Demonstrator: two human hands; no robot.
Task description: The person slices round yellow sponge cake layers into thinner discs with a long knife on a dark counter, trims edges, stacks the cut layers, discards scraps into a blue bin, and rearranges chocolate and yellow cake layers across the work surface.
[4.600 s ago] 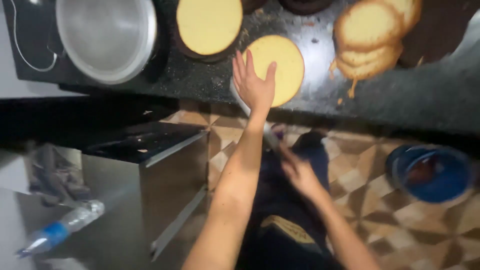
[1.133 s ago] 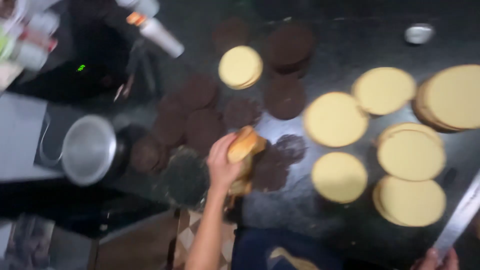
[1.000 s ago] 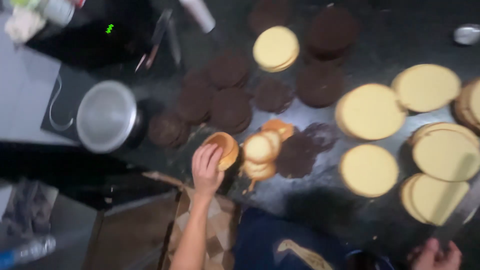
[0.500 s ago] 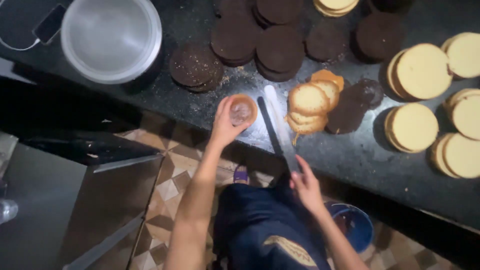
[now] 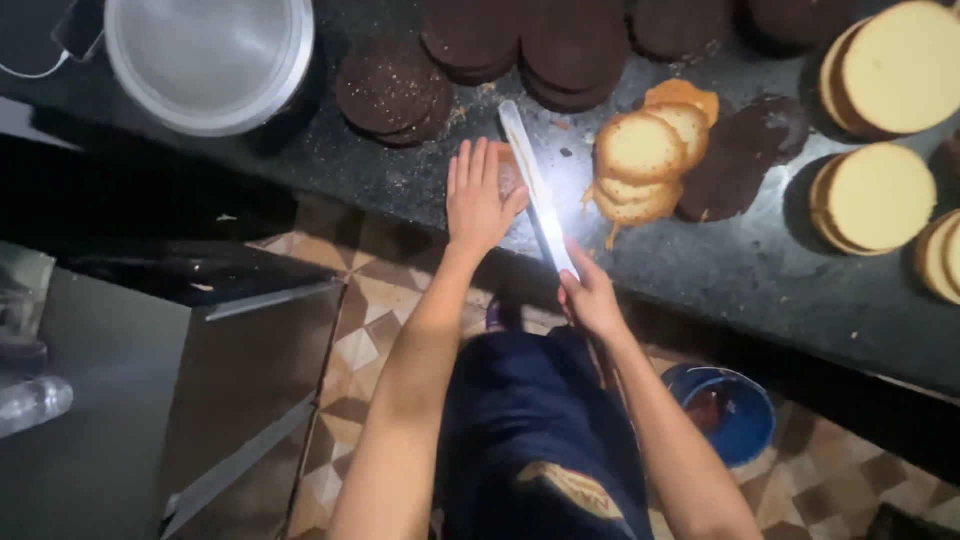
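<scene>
Nearest, on the patterned floor by the feet, a blue bucket (image 5: 733,410). At the counter's (image 5: 760,280) edge, right hand (image 5: 592,295) closed around the handle of a long knife (image 5: 537,190) — blade flat, pointing away toward the dark cakes. Just left of the blade, left hand (image 5: 480,200) spread flat, fingers together, pressing down on a small golden cake (image 5: 508,172) mostly hidden under the palm. Right of the knife, a stack of golden cake slices (image 5: 640,165). Farther back — round chocolate cakes (image 5: 395,90), a metal pan (image 5: 210,55), pale cakes (image 5: 880,195) to the right.
</scene>
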